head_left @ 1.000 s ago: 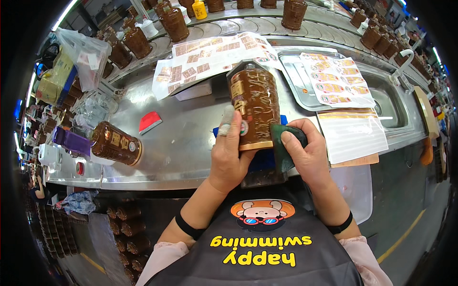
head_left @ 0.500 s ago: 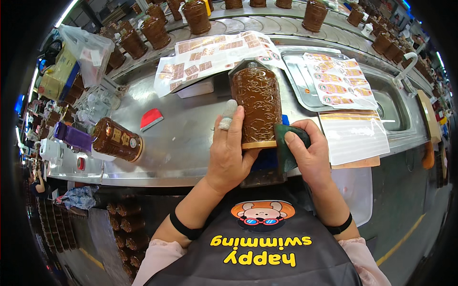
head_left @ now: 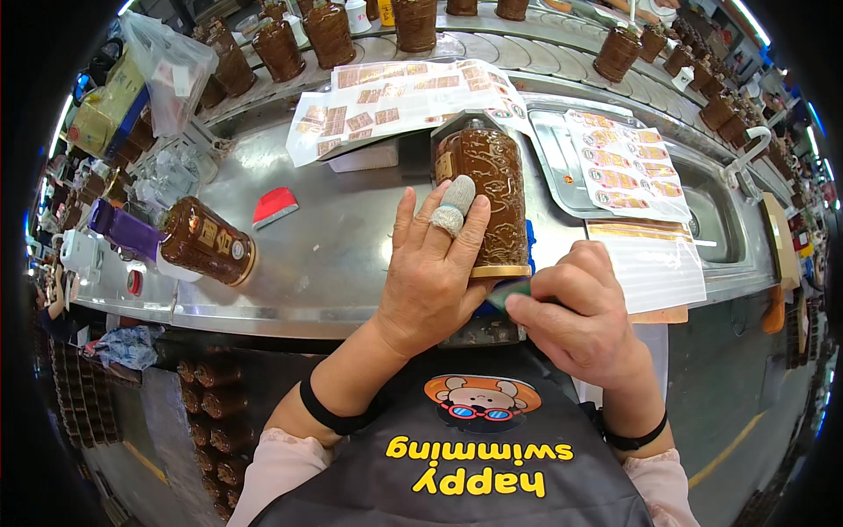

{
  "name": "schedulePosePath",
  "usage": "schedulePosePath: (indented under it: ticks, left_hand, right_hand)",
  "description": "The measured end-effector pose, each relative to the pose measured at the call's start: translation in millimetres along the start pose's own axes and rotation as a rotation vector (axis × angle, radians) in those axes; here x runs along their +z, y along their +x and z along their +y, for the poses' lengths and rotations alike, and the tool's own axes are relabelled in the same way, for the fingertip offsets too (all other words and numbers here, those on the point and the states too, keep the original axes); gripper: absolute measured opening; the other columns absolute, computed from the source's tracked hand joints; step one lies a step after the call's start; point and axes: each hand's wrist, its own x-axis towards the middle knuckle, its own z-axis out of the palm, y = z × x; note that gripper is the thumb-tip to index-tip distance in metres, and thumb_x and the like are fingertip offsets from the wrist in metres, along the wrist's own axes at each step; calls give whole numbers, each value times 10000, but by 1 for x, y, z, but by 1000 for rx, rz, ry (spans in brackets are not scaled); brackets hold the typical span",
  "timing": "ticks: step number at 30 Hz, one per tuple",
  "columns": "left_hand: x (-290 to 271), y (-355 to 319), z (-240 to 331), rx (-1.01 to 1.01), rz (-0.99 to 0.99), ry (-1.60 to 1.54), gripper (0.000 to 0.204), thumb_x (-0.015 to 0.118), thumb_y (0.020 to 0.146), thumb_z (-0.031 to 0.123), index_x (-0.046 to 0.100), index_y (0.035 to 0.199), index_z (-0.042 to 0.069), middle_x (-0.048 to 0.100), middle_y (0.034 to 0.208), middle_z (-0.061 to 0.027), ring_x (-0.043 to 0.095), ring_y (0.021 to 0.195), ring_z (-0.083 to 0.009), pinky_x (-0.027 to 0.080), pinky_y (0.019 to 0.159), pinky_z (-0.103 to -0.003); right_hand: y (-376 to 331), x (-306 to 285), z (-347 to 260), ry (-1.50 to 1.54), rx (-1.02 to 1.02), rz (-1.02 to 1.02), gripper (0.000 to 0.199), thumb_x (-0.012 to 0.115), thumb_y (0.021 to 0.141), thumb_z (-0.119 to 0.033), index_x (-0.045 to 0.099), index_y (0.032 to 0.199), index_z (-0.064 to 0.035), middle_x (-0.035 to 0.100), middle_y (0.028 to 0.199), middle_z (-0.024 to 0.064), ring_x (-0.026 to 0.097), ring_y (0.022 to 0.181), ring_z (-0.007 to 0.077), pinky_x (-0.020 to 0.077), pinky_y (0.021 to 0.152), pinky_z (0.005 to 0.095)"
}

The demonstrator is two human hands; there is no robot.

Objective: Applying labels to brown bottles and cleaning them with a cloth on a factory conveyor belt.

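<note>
A brown embossed bottle (head_left: 500,206) with a gold band round its base lies neck away from me, over something blue (head_left: 531,241) that it mostly hides. My left hand (head_left: 430,272) is closed on its left side and base, fingers spread over the surface and thumb by the gold band. One finger wears a knitted finger cover (head_left: 455,204). Just below the base, my right hand (head_left: 580,307) pinches a dark green pad (head_left: 509,294), perhaps a scouring pad; most of it is hidden. Another brown bottle (head_left: 206,241) with gold lettering leans at the left against a purple holder (head_left: 123,228).
Label sheets (head_left: 404,92) lie behind the bottle, and more labels (head_left: 623,162) rest on a metal tray (head_left: 549,167) at right. A red and grey scraper-like piece (head_left: 275,206) lies on the steel table (head_left: 290,272). Beyond runs a conveyor (head_left: 492,48) with bottles; a sink (head_left: 702,198) is at right.
The bottle has turned, so a label edge now shows on its left. My left hand has slid over its side. My right hand has moved with the green pad from the bottle's side to below its base.
</note>
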Motion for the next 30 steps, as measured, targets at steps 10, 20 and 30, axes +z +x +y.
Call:
schedulePosePath:
  ticks: [10,20,30]
  left_hand:
    - [3,0,-2,-5,27,-23,810,784,666,219,472,1380,-2,502,1334,-237,441,1280,-400,222,1130,-561]
    - [8,-6,-7,-60,37,-132,814,776,666,126,454,1405,10,469,1401,-234,446,1298,-393,210,1143,-544]
    - [16,-18,-12,-64,63,-186,766,742,819,313,403,1409,-41,479,1375,-272,444,1282,-459,312,1111,-469]
  right_hand:
    - [0,7,3,63,36,-73,244,748,639,-40,692,873,-75,526,792,25,470,695,213,366,628,359]
    - [-7,4,9,206,94,28,226,776,654,-92,689,862,-81,545,795,28,535,743,208,401,681,350]
    - [-24,21,32,524,810,214,101,681,828,-79,646,889,-6,618,758,75,583,686,131,458,624,275]
